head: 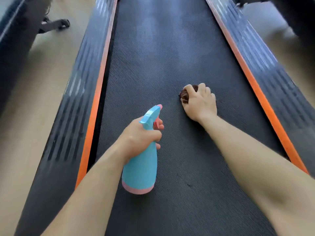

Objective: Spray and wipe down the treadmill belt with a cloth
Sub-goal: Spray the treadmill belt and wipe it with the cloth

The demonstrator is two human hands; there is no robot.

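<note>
Gripping the spray bottle (140,167) by its neck, your left hand (142,135) has its fingers (157,126) wrapped shut, one on the pink trigger; it looks light, rigid plastic, so keep hold there. Under both arms runs the ribbed treadmill belt (153,68). To the right, your right hand (199,101) lies curled over the bunched dark cloth (185,96), pressing it on the belt; soft and limp, it's best kept wadded under the palm.
</note>
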